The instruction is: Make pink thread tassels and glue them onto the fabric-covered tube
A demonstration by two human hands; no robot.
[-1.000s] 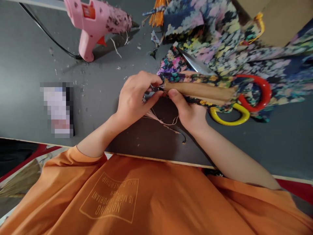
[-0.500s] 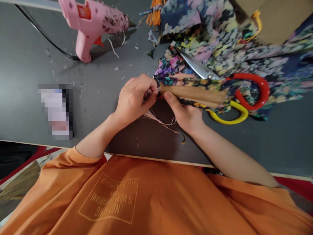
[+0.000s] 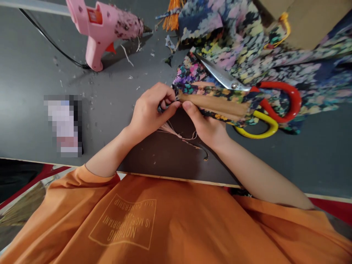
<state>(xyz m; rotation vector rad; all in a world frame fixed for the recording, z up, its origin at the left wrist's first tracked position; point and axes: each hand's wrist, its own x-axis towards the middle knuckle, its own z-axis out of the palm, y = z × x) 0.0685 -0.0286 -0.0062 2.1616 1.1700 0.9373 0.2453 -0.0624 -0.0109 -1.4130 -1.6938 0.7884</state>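
Note:
Between my hands is a narrow strip of brown card edged with folded floral fabric [image 3: 220, 104]. My left hand [image 3: 154, 106] pinches the fabric at the strip's left end, thumb and fingers closed. From the right, my right hand [image 3: 207, 126] grips the strip, its thumb on top near that same end and its other fingers hidden underneath. Scissors [image 3: 235, 86] with one red and one yellow handle lie just beyond, the strip covering part of them. A pale pink tassel [image 3: 170, 128] lies below my hands, partly hidden by the left one.
A pink glue gun [image 3: 101, 33] with a black cord stands at the upper left. A phone-like blurred object [image 3: 64, 124] lies at the left. Floral cloth [image 3: 247, 40], an orange tassel [image 3: 172, 16] and brown cardboard [image 3: 310, 25] fill the upper right. Scraps dot the grey table [image 3: 110, 91].
My left thumb and fingers have shifted slightly along the strip's end, and dark fabric now shows between them. The strip has moved a little left; both hands keep their grip.

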